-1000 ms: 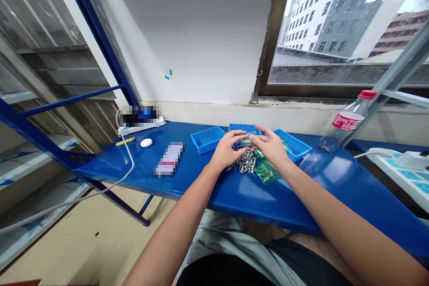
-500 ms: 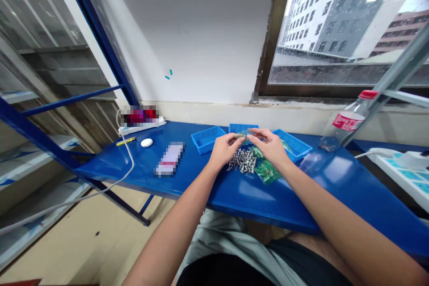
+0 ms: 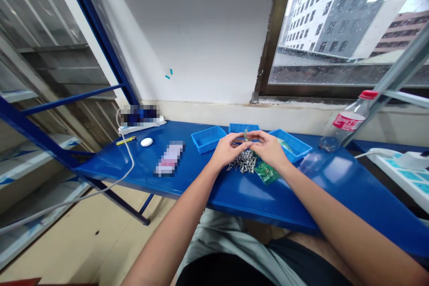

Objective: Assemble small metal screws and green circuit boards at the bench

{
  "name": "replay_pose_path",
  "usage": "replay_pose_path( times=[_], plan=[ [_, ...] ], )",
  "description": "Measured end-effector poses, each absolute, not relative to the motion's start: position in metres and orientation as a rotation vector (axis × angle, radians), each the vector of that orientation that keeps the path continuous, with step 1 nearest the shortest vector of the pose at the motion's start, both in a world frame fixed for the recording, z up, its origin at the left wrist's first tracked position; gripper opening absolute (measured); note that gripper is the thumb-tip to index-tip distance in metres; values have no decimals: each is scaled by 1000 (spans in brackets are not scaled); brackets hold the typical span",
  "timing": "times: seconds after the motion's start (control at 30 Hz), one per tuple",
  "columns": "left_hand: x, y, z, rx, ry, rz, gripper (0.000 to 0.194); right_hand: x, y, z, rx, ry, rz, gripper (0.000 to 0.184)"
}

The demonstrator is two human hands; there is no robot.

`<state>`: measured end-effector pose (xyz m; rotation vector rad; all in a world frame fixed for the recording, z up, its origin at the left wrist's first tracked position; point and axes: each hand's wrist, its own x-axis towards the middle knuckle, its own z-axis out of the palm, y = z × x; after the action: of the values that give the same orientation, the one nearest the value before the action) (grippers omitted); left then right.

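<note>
My left hand (image 3: pixel 226 149) and my right hand (image 3: pixel 270 149) meet above the table, fingertips pinched together. Between them a small clear, greenish plastic bag (image 3: pixel 246 135) stands up, mostly hidden by the fingers; its contents are too small to tell. Just below lies a pile of shiny metal screws and fittings (image 3: pixel 247 161). Green plastic bags (image 3: pixel 266 173) lie beside the pile, under my right wrist. Behind my hands are a left blue bin (image 3: pixel 208 146), a middle blue bin (image 3: pixel 237 128) partly covered by my fingers, and a right blue bin (image 3: pixel 301 152) with greenish bags in it.
A blurred-out phone-like object (image 3: pixel 170 158), a white round object (image 3: pixel 146 142) and a yellow tool (image 3: pixel 125 140) lie at left near a white cable (image 3: pixel 131 161). At right stand a plastic bottle (image 3: pixel 350 120) and a white power strip (image 3: pixel 405 172). The wall and window close off the back.
Both hands have come closer together, thumbs now meeting. The small bag between them has turned from lying flat to standing upright.
</note>
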<state>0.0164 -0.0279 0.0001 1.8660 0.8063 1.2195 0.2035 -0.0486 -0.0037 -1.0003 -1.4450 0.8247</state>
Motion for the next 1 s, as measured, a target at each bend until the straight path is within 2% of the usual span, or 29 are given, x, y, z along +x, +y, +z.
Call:
replay_pose_path(
  times=[0.1,0.23,0.33,0.5,0.67,0.73,0.87,1.0],
  plan=[
    [14,-21,-4,1876,863,1274,36,200,-49,-6,-955,-1544,877,40],
    [11,-11,-11,1822,949,1346,26,199,-46,-8,-1007,-1482,720,39],
    [12,-9,-12,1749,860,1314,31,202,-43,-9,-1077,-1428,611,51],
    [16,-12,-11,1623,720,1268,43,205,-43,-8,-1069,-1446,749,43],
    [15,-11,-11,1591,727,1280,49,207,-42,-5,-1045,-1409,820,46],
    [15,-11,-11,1605,753,1303,48,213,-41,-1,-1100,-1426,658,45],
    [14,-10,-11,1607,840,1336,44,237,-41,8,-1270,-1630,28,29],
    [14,-9,-11,1597,875,1331,41,265,-39,3,-1598,-1671,-380,31]
  ],
)
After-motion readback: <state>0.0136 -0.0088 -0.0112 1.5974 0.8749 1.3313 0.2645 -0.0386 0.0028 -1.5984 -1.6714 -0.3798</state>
